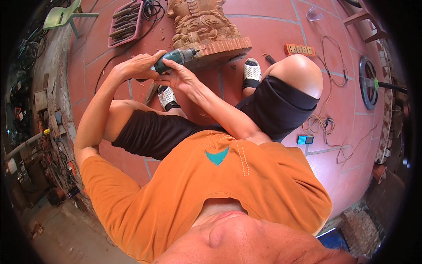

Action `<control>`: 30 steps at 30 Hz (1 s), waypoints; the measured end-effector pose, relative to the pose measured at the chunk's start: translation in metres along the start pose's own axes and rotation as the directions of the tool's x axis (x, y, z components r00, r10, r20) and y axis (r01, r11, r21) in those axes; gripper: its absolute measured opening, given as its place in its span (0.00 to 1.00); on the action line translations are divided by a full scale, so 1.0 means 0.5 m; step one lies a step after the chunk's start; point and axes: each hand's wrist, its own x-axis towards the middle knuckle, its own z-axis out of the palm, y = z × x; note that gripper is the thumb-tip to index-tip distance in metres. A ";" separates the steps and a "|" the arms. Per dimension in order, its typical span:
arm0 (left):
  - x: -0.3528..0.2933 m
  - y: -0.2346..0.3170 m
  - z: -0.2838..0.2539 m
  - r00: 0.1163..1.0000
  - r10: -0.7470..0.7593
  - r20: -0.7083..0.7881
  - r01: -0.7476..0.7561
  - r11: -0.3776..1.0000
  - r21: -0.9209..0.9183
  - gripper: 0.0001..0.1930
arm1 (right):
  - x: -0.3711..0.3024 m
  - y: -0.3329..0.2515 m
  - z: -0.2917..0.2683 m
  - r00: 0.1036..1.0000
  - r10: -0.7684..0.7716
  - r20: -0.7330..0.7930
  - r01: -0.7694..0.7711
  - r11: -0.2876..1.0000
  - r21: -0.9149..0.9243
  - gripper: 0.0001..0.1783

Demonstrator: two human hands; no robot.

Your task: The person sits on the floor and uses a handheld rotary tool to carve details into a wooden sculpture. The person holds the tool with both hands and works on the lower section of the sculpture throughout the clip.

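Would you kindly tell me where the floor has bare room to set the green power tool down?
Bare red tiles lie between the wood carving and the power strip. Crowded: the pink chisel tray with cables at the carving's left, and loose cords beside the knee. Both hands, left and right, grip the tool.

A pink tray of chisels lies on the red tiled floor near its far left edge, beside a green chair. A power strip and a tangled cord lie toward the right, with a small blue box nearby.
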 end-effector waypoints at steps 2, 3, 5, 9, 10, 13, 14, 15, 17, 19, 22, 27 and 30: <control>-0.002 0.009 -0.005 1.000 -0.014 0.024 0.014 1.000 -0.016 0.43 | -0.002 0.003 -0.002 1.000 -0.002 -0.006 0.002 1.000 0.019 0.27; -0.003 0.011 -0.005 1.000 -0.007 0.027 0.007 1.000 -0.025 0.43 | -0.004 0.005 -0.003 1.000 -0.003 -0.008 0.003 1.000 0.029 0.27; -0.006 0.013 -0.007 0.999 0.009 0.032 -0.007 0.999 -0.044 0.43 | -0.008 0.011 -0.005 1.000 -0.012 -0.009 0.012 0.999 0.032 0.26; -0.013 0.027 -0.013 0.999 0.014 0.045 -0.010 0.996 -0.085 0.42 | -0.015 0.016 0.001 0.999 -0.025 -0.023 0.026 0.999 0.046 0.25; -0.014 0.027 -0.014 0.999 0.014 0.050 -0.010 0.996 -0.087 0.43 | -0.016 0.016 0.003 1.000 -0.027 -0.015 0.028 0.999 0.046 0.25; -0.013 0.032 -0.016 0.998 -0.012 0.057 0.014 0.999 -0.047 0.43 | -0.019 0.011 0.007 1.000 -0.027 -0.008 0.028 0.999 0.043 0.24; -0.013 0.034 -0.016 0.998 -0.025 0.057 0.026 0.999 -0.025 0.43 | -0.018 0.008 0.007 1.000 -0.022 -0.016 0.023 0.999 0.040 0.24; -0.012 0.031 -0.015 0.998 -0.036 0.052 0.037 0.999 -0.021 0.43 | -0.016 0.005 0.007 1.000 -0.018 -0.025 0.018 0.999 0.037 0.24; -0.007 0.021 -0.009 0.997 -0.061 0.041 0.062 0.998 -0.013 0.43 | -0.014 0.002 0.011 0.999 -0.021 -0.025 0.022 0.999 0.028 0.24; -0.005 0.013 -0.005 0.999 -0.044 0.022 0.044 0.999 -0.002 0.44 | -0.012 0.000 0.012 0.999 -0.024 -0.025 0.024 0.999 0.025 0.23; -0.001 0.005 -0.003 0.999 -0.031 0.011 0.031 0.999 0.011 0.44 | -0.009 -0.003 0.011 1.000 -0.024 -0.018 0.025 0.999 0.023 0.23; 0.004 -0.002 0.000 0.999 -0.043 0.014 0.043 0.999 0.001 0.45 | 0.004 -0.011 -0.003 1.000 0.003 0.017 -0.003 1.000 0.005 0.27; 0.005 0.001 -0.004 0.998 -0.053 0.017 0.053 0.999 -0.005 0.45 | 0.007 -0.012 -0.006 1.000 -0.012 0.015 0.012 1.000 0.003 0.27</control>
